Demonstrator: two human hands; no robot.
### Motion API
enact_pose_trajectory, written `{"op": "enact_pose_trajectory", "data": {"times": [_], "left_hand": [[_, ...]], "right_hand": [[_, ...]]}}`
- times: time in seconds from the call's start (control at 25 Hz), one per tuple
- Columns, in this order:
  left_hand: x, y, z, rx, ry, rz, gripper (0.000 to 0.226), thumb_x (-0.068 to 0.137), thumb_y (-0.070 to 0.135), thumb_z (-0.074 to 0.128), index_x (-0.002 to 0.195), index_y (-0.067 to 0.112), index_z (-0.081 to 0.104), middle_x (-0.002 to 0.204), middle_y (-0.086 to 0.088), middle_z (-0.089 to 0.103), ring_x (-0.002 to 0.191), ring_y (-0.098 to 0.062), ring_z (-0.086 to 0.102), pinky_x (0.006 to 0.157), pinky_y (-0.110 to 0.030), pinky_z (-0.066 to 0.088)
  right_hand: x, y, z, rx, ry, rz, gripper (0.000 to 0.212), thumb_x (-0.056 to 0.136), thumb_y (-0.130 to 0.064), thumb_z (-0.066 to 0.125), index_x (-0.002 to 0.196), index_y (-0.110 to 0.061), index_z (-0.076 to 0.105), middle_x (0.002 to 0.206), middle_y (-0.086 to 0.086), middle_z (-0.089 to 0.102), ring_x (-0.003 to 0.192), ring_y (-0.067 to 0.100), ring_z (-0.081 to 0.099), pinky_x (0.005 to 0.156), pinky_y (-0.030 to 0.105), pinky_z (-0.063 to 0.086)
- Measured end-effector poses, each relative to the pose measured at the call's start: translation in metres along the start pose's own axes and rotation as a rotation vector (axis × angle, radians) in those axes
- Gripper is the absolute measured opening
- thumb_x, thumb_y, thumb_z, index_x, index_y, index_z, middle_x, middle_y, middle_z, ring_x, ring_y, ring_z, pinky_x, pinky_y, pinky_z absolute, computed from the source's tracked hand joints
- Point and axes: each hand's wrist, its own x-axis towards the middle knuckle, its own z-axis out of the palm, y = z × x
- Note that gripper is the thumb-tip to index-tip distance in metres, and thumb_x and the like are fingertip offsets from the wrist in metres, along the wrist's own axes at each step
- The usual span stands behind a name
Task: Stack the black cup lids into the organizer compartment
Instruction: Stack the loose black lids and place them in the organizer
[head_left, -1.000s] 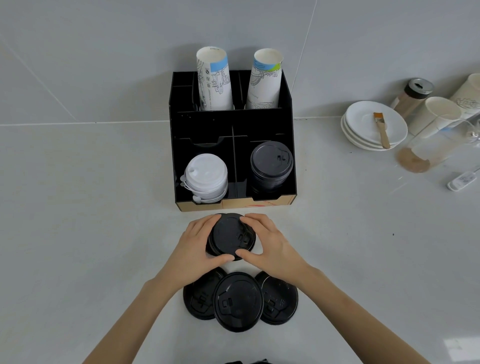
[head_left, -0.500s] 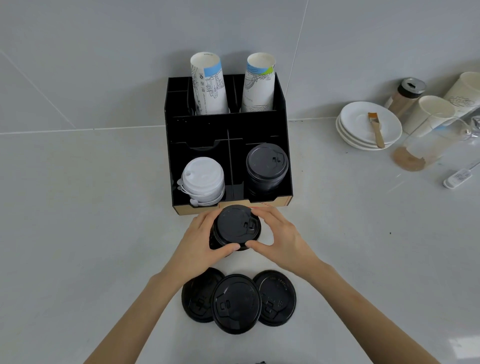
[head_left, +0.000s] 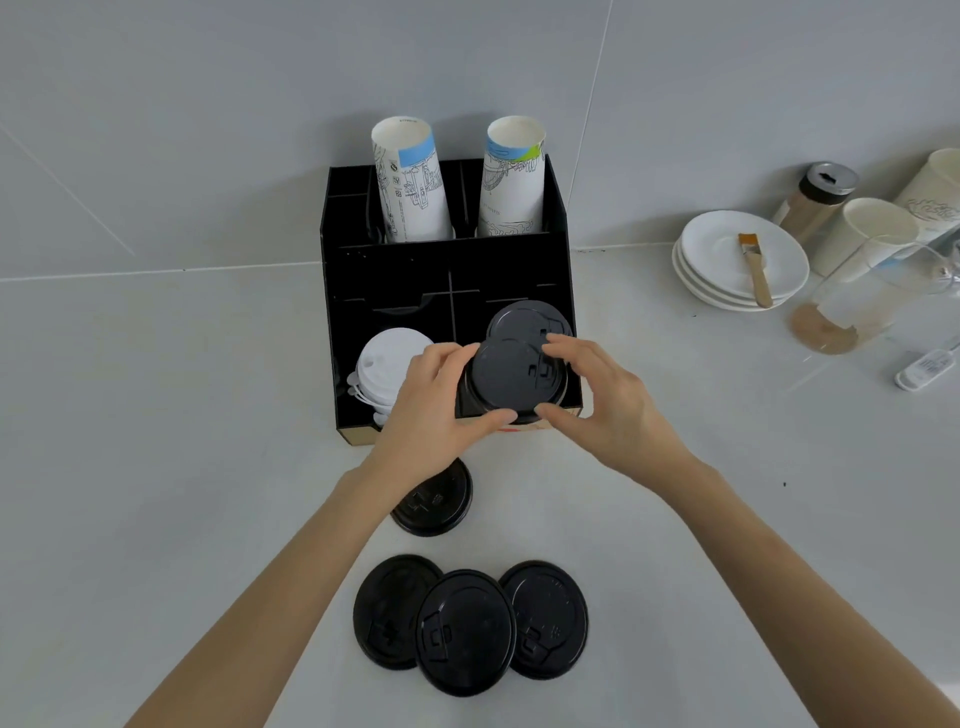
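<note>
Both hands hold a short stack of black cup lids (head_left: 511, 376) over the front right compartment of the black organizer (head_left: 441, 265). My left hand (head_left: 434, 410) grips its left side and my right hand (head_left: 605, 402) its right side. Just behind the held stack, black lids (head_left: 524, 318) stand piled in that compartment. White lids (head_left: 387, 358) fill the front left compartment, partly hidden by my left hand. One black lid (head_left: 436, 501) lies on the counter below my left wrist. Three more black lids (head_left: 467, 631) overlap nearer to me.
Two tall paper cups (head_left: 410, 179) stand in the organizer's back row. To the right are stacked white plates (head_left: 727, 249) with a brush (head_left: 753, 267), a shaker jar (head_left: 818, 200), paper cups (head_left: 867, 234), a clear container (head_left: 857, 306) and a small white device (head_left: 927, 369).
Both hands lifted the held lids up and away from me, from the counter in front of the organizer to over its front right compartment. One lid stayed behind on the counter.
</note>
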Motion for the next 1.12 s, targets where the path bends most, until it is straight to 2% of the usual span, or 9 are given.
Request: {"op": "enact_pose_trajectory", "data": {"times": [0.08, 0.2, 0.6, 0.68, 0.84, 1.12], "left_hand": [[0.013, 0.003, 0.002, 0.029, 0.021, 0.002, 0.069, 0.073, 0.04, 0.066, 0.13, 0.019, 0.034, 0.128, -0.005, 0.039, 0.118, -0.015, 0.031, 0.094, -0.021, 0.024], [0.031, 0.006, 0.005, 0.067, 0.043, 0.0, 0.069, 0.073, 0.039, 0.067, 0.129, 0.015, 0.036, 0.126, -0.009, 0.041, 0.118, -0.02, 0.033, 0.094, -0.022, 0.025], [0.058, -0.001, 0.024, 0.08, 0.026, -0.042, 0.069, 0.074, 0.038, 0.066, 0.13, 0.013, 0.035, 0.127, -0.011, 0.041, 0.117, -0.022, 0.033, 0.092, -0.024, 0.027], [0.059, -0.003, 0.026, 0.086, 0.024, -0.046, 0.069, 0.074, 0.039, 0.066, 0.129, 0.013, 0.035, 0.126, -0.011, 0.041, 0.117, -0.023, 0.034, 0.093, -0.026, 0.028], [0.057, -0.005, 0.026, 0.128, 0.023, -0.038, 0.07, 0.074, 0.04, 0.066, 0.13, 0.012, 0.034, 0.127, -0.012, 0.042, 0.117, -0.023, 0.035, 0.095, -0.028, 0.031], [0.058, -0.001, 0.025, 0.166, -0.016, -0.046, 0.071, 0.075, 0.04, 0.064, 0.132, 0.011, 0.033, 0.129, -0.012, 0.041, 0.118, -0.025, 0.036, 0.098, -0.036, 0.035]], "right_hand": [[0.012, 0.003, -0.006, -0.028, -0.003, -0.001, 0.046, 0.078, -0.013, 0.064, 0.121, -0.012, 0.045, 0.139, 0.005, 0.043, 0.123, 0.019, 0.044, 0.098, 0.014, 0.027], [0.028, 0.009, -0.012, -0.065, -0.01, -0.001, 0.044, 0.079, -0.01, 0.063, 0.12, -0.01, 0.046, 0.139, 0.008, 0.042, 0.122, 0.023, 0.045, 0.093, 0.007, 0.022], [0.052, 0.031, -0.012, -0.111, -0.047, 0.046, 0.048, 0.08, -0.009, 0.06, 0.125, -0.008, 0.043, 0.141, 0.009, 0.04, 0.122, 0.026, 0.043, 0.092, 0.008, 0.021], [0.052, 0.032, -0.01, -0.109, -0.05, 0.047, 0.049, 0.081, -0.009, 0.06, 0.127, -0.008, 0.042, 0.141, 0.009, 0.04, 0.123, 0.025, 0.042, 0.094, 0.011, 0.023], [0.048, 0.033, -0.003, -0.148, -0.057, 0.056, 0.051, 0.082, -0.012, 0.058, 0.13, -0.008, 0.038, 0.144, 0.007, 0.036, 0.13, 0.023, 0.032, 0.104, 0.028, 0.028], [0.046, 0.033, -0.003, -0.143, -0.037, 0.094, 0.05, 0.082, -0.012, 0.058, 0.13, -0.012, 0.04, 0.141, 0.005, 0.04, 0.124, 0.024, 0.035, 0.1, 0.036, 0.038]]}}
